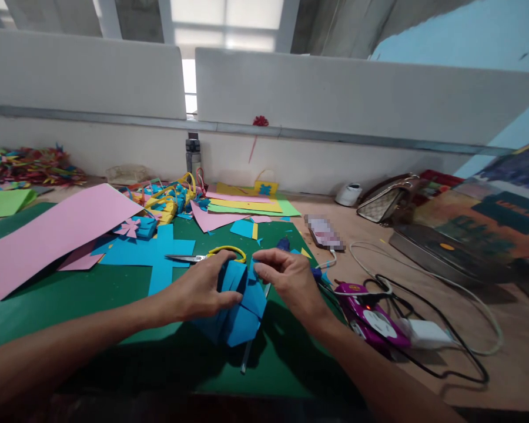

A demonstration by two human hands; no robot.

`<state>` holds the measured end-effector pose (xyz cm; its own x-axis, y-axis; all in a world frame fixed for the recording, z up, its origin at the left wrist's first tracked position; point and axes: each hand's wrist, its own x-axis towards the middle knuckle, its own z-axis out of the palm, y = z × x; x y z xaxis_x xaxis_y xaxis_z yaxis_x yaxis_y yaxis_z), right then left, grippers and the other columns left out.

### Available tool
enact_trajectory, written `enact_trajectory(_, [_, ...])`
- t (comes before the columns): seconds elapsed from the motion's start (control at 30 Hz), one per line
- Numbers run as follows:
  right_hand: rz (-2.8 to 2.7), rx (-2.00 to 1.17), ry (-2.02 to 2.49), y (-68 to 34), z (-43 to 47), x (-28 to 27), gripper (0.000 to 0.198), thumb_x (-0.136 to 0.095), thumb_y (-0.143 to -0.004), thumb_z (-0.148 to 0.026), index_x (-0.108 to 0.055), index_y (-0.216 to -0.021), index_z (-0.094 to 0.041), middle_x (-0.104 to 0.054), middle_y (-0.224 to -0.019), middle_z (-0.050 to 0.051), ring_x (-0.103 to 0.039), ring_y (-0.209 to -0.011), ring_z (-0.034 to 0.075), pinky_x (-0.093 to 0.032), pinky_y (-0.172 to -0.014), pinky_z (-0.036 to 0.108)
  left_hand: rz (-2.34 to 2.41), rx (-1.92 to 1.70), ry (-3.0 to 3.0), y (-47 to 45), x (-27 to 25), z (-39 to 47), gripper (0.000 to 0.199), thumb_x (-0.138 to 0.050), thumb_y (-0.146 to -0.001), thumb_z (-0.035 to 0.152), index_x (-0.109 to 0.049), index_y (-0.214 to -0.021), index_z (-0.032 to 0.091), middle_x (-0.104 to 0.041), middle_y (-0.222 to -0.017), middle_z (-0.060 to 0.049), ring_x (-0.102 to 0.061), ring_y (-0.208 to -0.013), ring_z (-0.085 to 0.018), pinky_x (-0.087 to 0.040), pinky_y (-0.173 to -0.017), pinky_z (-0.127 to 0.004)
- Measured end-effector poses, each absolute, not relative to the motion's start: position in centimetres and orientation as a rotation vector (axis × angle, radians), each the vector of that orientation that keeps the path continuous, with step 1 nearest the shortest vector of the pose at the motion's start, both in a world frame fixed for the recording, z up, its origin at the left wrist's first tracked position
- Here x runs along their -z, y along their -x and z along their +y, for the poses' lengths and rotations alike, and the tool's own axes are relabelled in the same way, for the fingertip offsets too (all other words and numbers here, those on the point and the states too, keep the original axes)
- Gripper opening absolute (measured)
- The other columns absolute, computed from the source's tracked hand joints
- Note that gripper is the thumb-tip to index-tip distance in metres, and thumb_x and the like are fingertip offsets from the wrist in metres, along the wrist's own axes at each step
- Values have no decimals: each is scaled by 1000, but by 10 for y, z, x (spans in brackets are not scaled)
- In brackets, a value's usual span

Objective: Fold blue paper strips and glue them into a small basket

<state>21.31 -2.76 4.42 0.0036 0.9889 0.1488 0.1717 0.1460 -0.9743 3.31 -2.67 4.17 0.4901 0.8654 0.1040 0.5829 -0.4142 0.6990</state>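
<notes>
A folded blue paper box (244,317) is held above the green mat, tilted toward me. My left hand (207,288) grips its left side, thumb in front and fingers behind. With thumb and index finger pressed together, my right hand (288,282) pinches a blue paper flap at the box's upper right. Just behind the left hand lie scissors (187,257) with yellow handles, partly hidden by that hand. A clear glue stick (245,357) pokes out under the box. It seems to run toward a dark blue tool (284,244), mostly hidden behind the right hand.
A blue paper cross (161,255) and a large pink sheet (66,232) lie left on the green mat (114,320). Finished-looking paper baskets (167,202) and coloured sheets (251,202) sit behind. Rightward are a phone (324,232), a purple power strip (370,317) and looping cables.
</notes>
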Motion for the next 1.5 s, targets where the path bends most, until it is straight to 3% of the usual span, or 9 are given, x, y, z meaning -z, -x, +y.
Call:
enact_trajectory(0.57, [-1577, -667, 1268, -210, -29, -35, 5, -59, -67, -23, -62, -67, -19, -64, -67, 1, -57, -63, 15, -45, -58, 27, 1201, -617, -2051, -38, -32, -26, 56, -61, -72, 38, -44, -119, 15, -59, -112, -11, -56, -100, -28, -45, -83, -40])
enact_trajectory(0.8, [-1594, -659, 1290, -212, -25, -30, 13, -60, -66, -22, -62, -79, -18, -58, -67, -1, -55, -63, 14, -43, -59, 27, 1211, -655, -2033, -38, -31, -27, 51, -61, -72, 38, -47, -115, 16, -61, -101, -8, -58, -89, -24, -47, -77, -37])
enact_trajectory(1.03, [-1603, -859, 1443, -213, -21, -31, 30, -59, -69, -25, -58, -97, -16, -48, -51, -7, -44, -47, 10, -32, -45, 23, 1250, -633, -2042, -35, -26, -25, 52, -60, -72, 38, -47, -116, 15, -61, -102, -9, -58, -89, -25, -46, -76, -37])
enact_trajectory(1.13, [-1532, -1026, 1468, -211, -20, -32, 24, -61, -67, -22, -61, -90, -16, -51, -48, -6, -44, -45, 10, -31, -44, 23, 1233, -633, -2044, -33, -26, -25, 50, -61, -72, 37, -48, -115, 15, -61, -105, -9, -58, -91, -25, -46, -77, -37])
enact_trajectory(1.27, [-1362, -1269, 1360, -211, -18, -28, 14, -64, -62, -21, -63, -75, -17, -60, -60, -3, -49, -51, 9, -37, -49, 23, 1210, -640, -2038, -32, -26, -26, 48, -61, -72, 35, -49, -115, 17, -61, -106, -7, -59, -92, -25, -47, -76, -35])
enact_trajectory(1.5, [-1306, -1327, 1275, -212, -19, -24, 14, -66, -54, -17, -66, -67, -18, -62, -61, -3, -50, -54, 10, -41, -53, 24, 1204, -645, -2046, -34, -24, -27, 50, -63, -70, 35, -49, -115, 17, -62, -109, -8, -59, -95, -26, -46, -80, -36])
